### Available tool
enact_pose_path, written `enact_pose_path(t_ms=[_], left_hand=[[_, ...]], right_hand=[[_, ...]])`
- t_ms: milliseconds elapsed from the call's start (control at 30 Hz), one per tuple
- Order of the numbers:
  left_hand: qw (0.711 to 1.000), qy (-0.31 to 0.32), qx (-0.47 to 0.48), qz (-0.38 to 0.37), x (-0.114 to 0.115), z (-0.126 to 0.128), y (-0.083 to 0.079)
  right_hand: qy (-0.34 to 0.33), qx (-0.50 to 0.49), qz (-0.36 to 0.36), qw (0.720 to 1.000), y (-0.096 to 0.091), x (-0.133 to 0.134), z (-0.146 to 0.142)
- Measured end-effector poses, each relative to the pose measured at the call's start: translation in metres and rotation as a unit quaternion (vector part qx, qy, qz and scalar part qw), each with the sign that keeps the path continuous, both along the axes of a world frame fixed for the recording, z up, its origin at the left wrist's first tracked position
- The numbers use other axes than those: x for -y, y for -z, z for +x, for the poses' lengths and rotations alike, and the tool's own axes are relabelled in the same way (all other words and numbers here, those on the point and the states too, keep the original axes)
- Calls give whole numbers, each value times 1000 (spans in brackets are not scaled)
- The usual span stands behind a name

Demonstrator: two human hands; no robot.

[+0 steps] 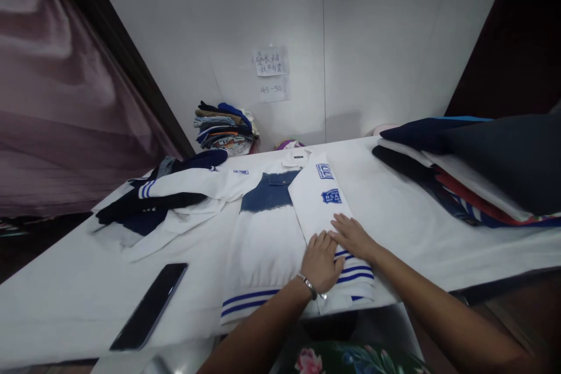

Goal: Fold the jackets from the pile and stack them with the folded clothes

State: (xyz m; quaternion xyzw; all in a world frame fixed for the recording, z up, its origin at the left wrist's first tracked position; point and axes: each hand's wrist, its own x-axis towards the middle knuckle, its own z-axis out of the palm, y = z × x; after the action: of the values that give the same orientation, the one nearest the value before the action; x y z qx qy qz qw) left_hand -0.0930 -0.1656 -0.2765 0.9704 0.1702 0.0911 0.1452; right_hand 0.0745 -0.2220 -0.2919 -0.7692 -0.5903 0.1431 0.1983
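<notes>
A white jacket (267,245) with blue stripes at its hem and a denim patch at the chest lies spread on the table. Its right sleeve (313,187), bearing blue badges, is folded down over the front, while the other sleeve (193,181) stretches out to the left. My left hand (322,263), with a bracelet at the wrist, rests flat on the folded sleeve near the striped cuff. Just right of it, my right hand (353,236) lies flat on the same sleeve, fingers stretched out. The fingertips of both hands nearly meet.
On the white-covered table (205,304), a black phone (151,307) lies at the front left. Dark clothes (135,216) are heaped at the left. A large stack of folded garments (473,169) stands right; another pile (225,128) sits behind. Handwritten paper notes (272,73) hang on the wall.
</notes>
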Motion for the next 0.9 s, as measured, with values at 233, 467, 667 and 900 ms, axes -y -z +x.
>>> enact_pose_path(t_ms=[233,467,667,900], left_hand=[[1000,-3,0,-3,0,0,-2],[1000,-2,8,-7,1,-2,3],[1000,-3,10,-24,1,-5,4],[996,9,-10,-92,-4,-4,10]], right_hand=[[29,78,23,996,-24,-53,20],[37,138,-5,990,-14,-122,39],[25,167,-14,986,10,-127,40],[62,136,16,989,-19,-168,72]])
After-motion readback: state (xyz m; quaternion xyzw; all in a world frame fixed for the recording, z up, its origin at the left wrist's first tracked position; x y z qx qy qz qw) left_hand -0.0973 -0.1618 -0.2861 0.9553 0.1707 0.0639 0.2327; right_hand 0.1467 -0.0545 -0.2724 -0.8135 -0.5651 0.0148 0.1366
